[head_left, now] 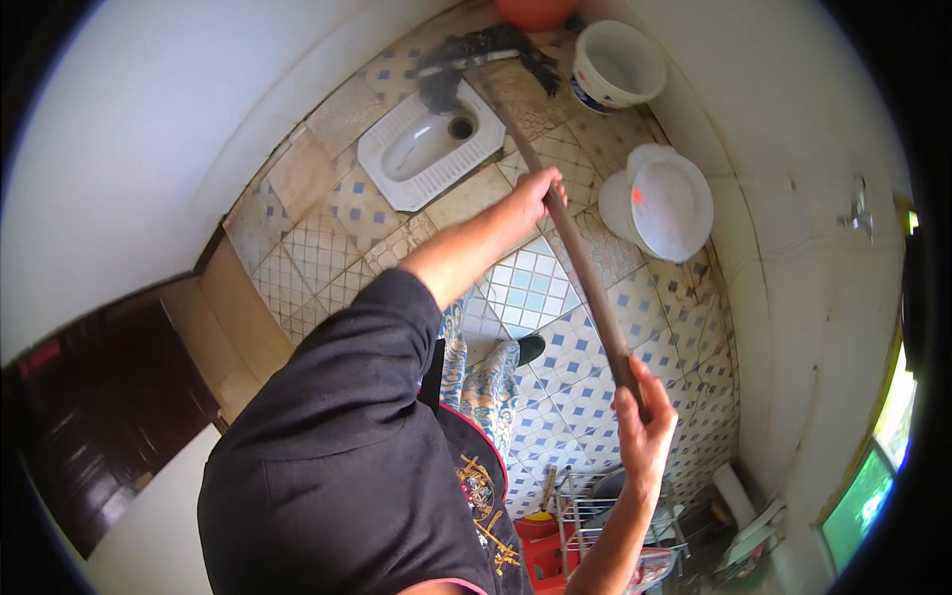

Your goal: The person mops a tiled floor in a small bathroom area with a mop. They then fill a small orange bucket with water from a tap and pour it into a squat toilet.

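Note:
A mop with a long wooden handle (pixel 587 273) slants across the view. Around the middle of the handle my left hand (pixel 540 194) is closed, its arm stretched forward in a dark sleeve. Nearer to me, my right hand (pixel 647 424) grips the handle's end. The dark, stringy mop head (pixel 486 48), with a pale bar across it, lies on the tiles at the far end. Some of its strands hang over the far edge of the white squat toilet (pixel 387 164), which is set into the floor.
Two white buckets, one at the back (pixel 620 64) and one by the right wall (pixel 674 208), stand near an orange basin (pixel 535 12). A metal rack (pixel 585 516) and a red plastic item (pixel 540 555) are close on the right. A tap (pixel 857 213) juts from the wall.

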The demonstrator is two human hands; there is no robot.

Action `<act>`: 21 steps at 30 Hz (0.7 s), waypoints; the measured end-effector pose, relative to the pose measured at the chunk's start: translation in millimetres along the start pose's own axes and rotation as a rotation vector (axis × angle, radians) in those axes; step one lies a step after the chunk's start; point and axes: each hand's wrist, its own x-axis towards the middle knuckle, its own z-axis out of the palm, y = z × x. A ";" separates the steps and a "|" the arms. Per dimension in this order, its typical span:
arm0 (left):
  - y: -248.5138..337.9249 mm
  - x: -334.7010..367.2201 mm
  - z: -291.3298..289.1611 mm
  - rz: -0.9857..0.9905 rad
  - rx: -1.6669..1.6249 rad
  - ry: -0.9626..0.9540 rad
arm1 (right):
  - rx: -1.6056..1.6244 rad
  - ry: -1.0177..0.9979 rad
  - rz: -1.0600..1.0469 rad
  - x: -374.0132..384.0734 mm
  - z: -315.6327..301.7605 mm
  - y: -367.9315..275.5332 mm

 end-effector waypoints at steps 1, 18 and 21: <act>26.7 8.4 -1.0 0.005 0.012 0.039 | -0.014 -0.036 0.039 15.3 11.0 -16.1; 118.9 -145.6 -225.8 0.104 -0.338 0.264 | -0.531 -0.611 -0.196 9.8 141.0 -99.8; 119.1 -160.8 -284.0 0.141 -0.429 0.381 | -0.564 -0.721 -0.440 16.1 176.2 -94.3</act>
